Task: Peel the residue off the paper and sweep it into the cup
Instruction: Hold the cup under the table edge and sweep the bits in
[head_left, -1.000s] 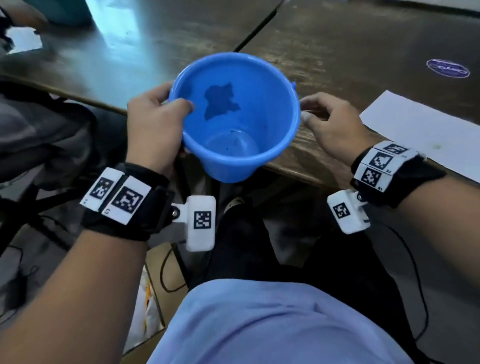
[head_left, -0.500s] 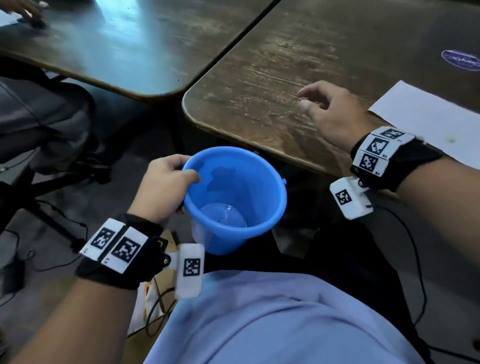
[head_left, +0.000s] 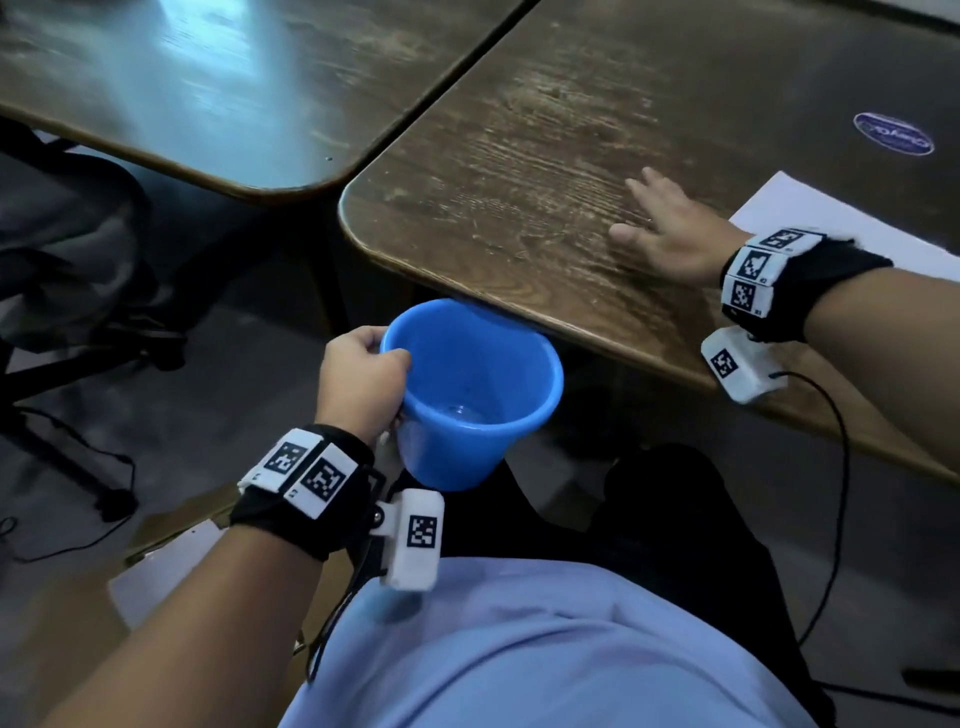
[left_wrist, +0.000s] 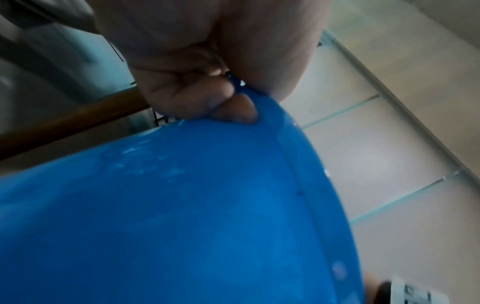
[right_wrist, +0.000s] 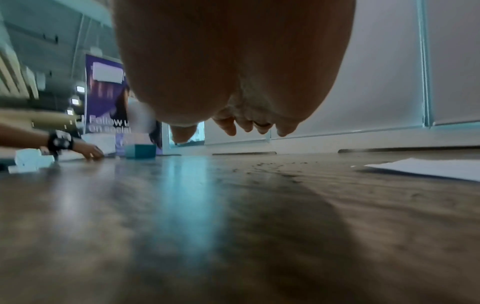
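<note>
My left hand (head_left: 363, 379) grips the rim of the blue cup (head_left: 478, 395), a small bucket held upright below the front edge of the wooden table (head_left: 519, 171), its far rim tucked under that edge. The left wrist view shows the thumb and fingers (left_wrist: 205, 98) pinching the rim of the cup (left_wrist: 182, 205). My right hand (head_left: 670, 234) lies above the tabletop with straight, spread fingers, left of the white paper (head_left: 810, 218). In the right wrist view the fingertips (right_wrist: 228, 127) hover over the table, with the paper (right_wrist: 428, 168) to the right. Small dark crumbs (right_wrist: 272, 164) lie on the wood.
A second table (head_left: 208, 78) adjoins on the left with a narrow gap between. An oval purple sticker (head_left: 892, 133) is on the table's far right. Another person's hand (right_wrist: 88, 150) and a teal box (right_wrist: 140, 151) are far off. A cable (head_left: 831, 493) hangs from my right wrist.
My left hand lowered the cup from table height to below the table's front edge. My right hand let go of the cup and moved onto the table, its fingers spreading flat.
</note>
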